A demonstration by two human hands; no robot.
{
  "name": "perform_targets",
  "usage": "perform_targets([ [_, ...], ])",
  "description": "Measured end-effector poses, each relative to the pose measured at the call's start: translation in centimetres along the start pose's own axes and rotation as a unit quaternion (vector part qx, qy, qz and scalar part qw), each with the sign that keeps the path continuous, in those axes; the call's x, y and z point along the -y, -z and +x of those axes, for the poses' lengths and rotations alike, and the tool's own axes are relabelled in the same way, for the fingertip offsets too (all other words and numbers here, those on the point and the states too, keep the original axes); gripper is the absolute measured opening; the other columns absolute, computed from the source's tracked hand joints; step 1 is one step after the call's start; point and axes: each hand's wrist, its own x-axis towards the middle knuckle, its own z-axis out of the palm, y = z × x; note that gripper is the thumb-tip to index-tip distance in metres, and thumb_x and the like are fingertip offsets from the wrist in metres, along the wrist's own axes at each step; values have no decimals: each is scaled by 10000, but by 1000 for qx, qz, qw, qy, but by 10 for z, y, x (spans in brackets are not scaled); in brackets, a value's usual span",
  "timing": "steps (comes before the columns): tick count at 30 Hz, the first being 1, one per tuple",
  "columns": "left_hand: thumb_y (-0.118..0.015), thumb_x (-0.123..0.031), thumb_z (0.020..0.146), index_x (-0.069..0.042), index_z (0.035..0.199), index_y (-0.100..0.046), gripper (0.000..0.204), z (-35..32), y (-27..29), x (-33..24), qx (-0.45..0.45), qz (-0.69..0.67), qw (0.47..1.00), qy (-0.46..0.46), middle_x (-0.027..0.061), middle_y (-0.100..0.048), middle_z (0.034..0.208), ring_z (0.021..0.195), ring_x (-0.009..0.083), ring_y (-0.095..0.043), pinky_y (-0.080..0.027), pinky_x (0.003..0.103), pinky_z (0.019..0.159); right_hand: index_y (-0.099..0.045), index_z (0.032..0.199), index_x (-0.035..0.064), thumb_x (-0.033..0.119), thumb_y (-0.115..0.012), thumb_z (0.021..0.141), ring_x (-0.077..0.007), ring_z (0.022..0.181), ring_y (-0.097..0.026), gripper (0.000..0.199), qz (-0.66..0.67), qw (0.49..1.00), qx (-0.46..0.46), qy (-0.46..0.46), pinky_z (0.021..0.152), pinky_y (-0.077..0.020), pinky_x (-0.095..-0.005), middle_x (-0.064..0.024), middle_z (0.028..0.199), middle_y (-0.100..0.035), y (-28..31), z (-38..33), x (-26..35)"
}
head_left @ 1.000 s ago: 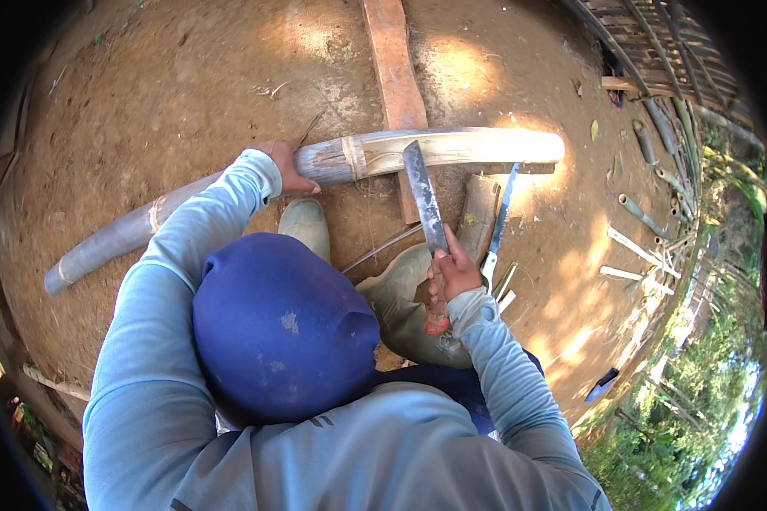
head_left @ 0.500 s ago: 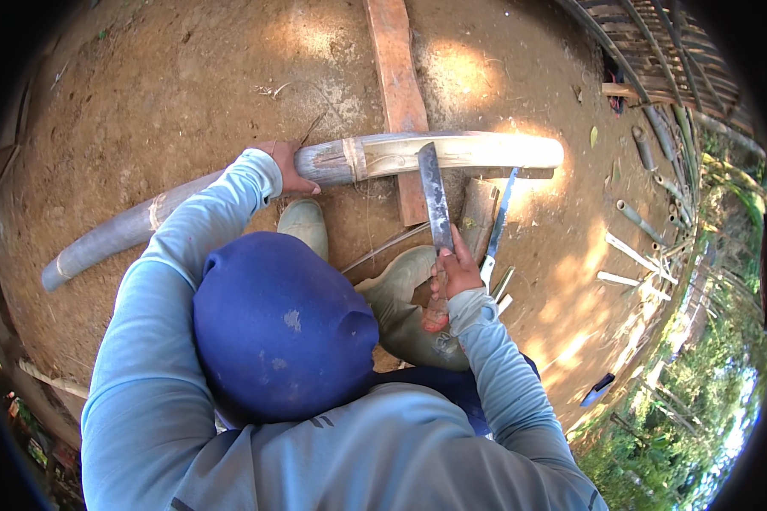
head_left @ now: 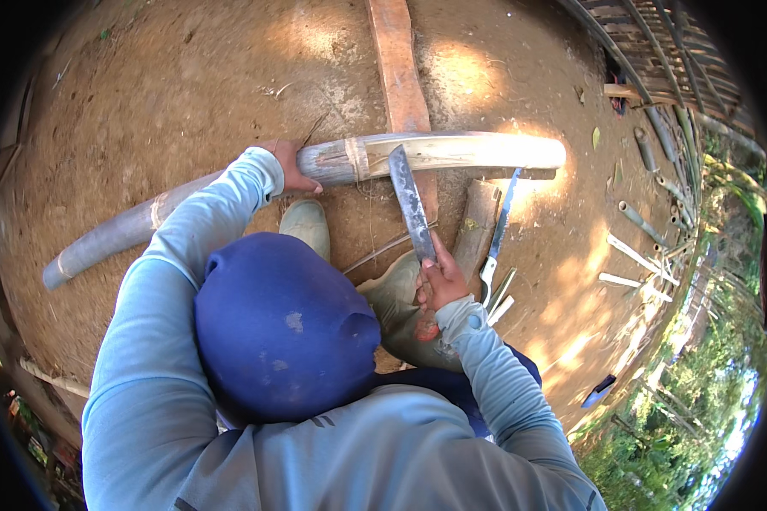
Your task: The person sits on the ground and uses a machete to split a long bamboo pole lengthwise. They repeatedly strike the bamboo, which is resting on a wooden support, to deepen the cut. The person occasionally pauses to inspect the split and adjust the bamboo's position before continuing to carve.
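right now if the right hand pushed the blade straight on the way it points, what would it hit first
The right hand aims its long blade up-frame at the bamboo pole, which it likely meets first. The tip already seems on it, though depth is unclear.

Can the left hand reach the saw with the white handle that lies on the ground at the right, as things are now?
Probably not easily. The left hand grips the long bamboo pole, while the white-handled saw lies beyond the right hand and its broad knife.

Viewpoint: set above the person's blue cap [head_left: 281, 328], near it.
Direction: faced steeply down onto the dirt ground [head_left: 187, 94].
Framing: fisheye circle, edges bent; greenery [head_left: 690, 426] caught at lower right.
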Motion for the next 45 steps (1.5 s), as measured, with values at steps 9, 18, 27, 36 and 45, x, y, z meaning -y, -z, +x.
perform_targets([
  [9,-819,-607,597,-16,1207,-674,862,3,-4,6,-16,-6,1000,-16,240,-714,1122,1077,388,-684,-520,437,974,-230,1616,285,138,-494,1040,-149,482,-518,651,95,993,-71,10,419,-460,-313,-61,743,-549,29,12,6],
  [18,-819,-614,597,-17,1205,-675,864,-1,2,-2,-3,1,1000,3,236,-715,1120,1086,390,-682,-521,434,979,-271,1608,261,147,-488,1042,-161,486,-529,617,119,991,-66,16,444,-473,-327,-60,753,-557,10,10,4],
  [27,-823,-614,595,-9,1241,-651,902,-2,5,-4,6,-18,1000,1,243,-707,1137,1102,389,-674,-513,436,988,-261,1612,229,149,-497,1041,-140,536,-529,623,130,986,-99,19,451,-463,-314,-58,810,-573,6,8,10],
  [36,-823,-617,598,-11,1262,-646,916,-3,9,-6,22,-21,1000,-1,245,-701,1164,1118,386,-670,-509,431,997,-261,1611,276,147,-498,1040,-135,501,-521,632,42,996,-76,27,446,-459,-307,-57,783,-574,-3,11,-4],
  [45,-820,-643,595,-7,1211,-677,897,-1,6,-3,8,-22,1000,-11,251,-706,1155,1110,386,-676,-517,424,991,-258,1611,294,145,-511,1034,-131,478,-512,648,26,998,-47,14,424,-442,-303,-41,747,-554,-14,-3,-1],
])
